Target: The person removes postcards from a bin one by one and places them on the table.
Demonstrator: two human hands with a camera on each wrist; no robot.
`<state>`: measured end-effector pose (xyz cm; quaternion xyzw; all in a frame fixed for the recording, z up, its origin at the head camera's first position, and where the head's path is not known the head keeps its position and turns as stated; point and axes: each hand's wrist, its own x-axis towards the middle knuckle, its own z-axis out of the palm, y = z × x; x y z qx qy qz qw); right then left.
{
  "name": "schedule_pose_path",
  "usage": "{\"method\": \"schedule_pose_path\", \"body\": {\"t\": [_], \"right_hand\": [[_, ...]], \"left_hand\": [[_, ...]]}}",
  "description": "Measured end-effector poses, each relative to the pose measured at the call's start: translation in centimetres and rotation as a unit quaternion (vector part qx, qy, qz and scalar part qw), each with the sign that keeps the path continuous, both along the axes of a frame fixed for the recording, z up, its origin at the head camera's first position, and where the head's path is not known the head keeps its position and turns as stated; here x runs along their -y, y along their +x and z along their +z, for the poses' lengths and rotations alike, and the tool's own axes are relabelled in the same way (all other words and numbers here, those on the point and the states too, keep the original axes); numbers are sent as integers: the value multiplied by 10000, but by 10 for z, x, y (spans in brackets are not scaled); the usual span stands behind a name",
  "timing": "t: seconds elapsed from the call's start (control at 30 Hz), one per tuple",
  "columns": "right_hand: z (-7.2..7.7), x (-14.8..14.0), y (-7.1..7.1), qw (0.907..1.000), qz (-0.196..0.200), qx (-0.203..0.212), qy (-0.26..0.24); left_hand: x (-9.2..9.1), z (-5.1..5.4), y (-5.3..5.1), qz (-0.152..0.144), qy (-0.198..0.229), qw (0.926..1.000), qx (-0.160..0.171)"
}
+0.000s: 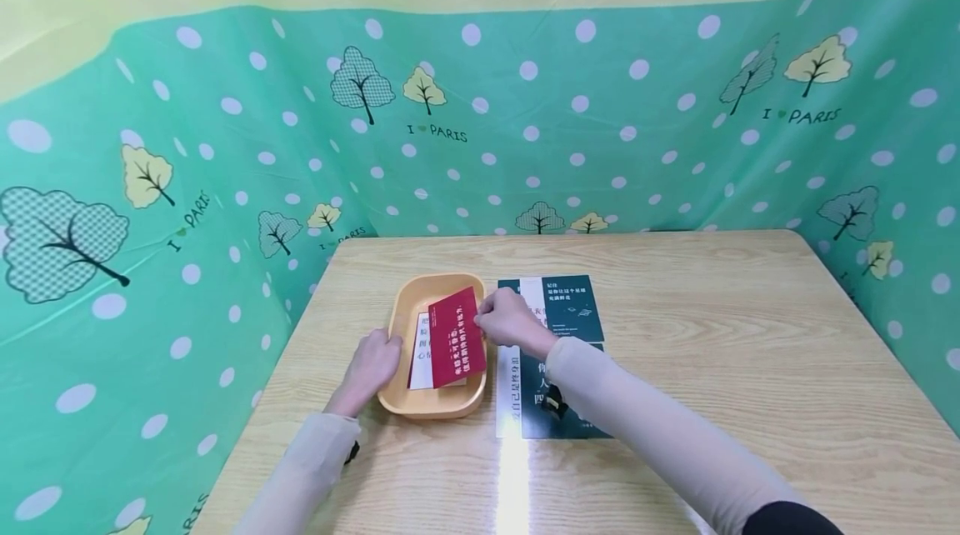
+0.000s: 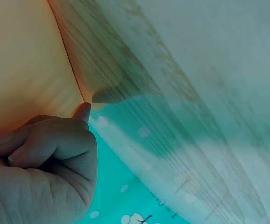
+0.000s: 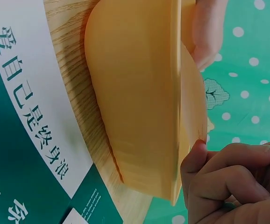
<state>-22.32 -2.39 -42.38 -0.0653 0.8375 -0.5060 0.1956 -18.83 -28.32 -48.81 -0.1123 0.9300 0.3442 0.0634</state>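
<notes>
A red card (image 1: 459,335) with white Chinese writing is tilted over a shallow orange plastic tub (image 1: 431,410). My right hand (image 1: 513,320) pinches the card by its right edge, just above the tub's right rim. Beneath it in the tub lies a white card (image 1: 422,356) with dark writing, partly covered, with a thin red edge beside it. My left hand (image 1: 375,364) grips the tub's left rim. In the left wrist view, its curled fingers (image 2: 46,140) lie against the orange wall. The right wrist view shows the tub's outer side (image 3: 135,93) and the right hand's bent fingers (image 3: 228,175).
Right of the tub, dark green and white cards (image 1: 573,302) lie flat in overlapping rows, partly under my right forearm. They rest on a light wood table (image 1: 712,335). A green dotted curtain (image 1: 525,152) with printed trees surrounds the table at the back and sides.
</notes>
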Motion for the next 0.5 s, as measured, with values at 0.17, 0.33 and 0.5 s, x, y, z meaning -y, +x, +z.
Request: {"method": "schedule_pose_path", "body": {"t": [0.17, 0.33, 0.5], "right_hand": [[1, -6, 1, 10000, -78, -23, 25], [0, -12, 0, 9999, -109, -92, 5], [-2, -16, 0, 9999, -151, -42, 3]], "left_hand": [[-1, 1, 0, -8, 3, 10000, 4], [-1, 1, 0, 7, 40, 10000, 29], [-1, 0, 0, 16, 73, 10000, 16]]}}
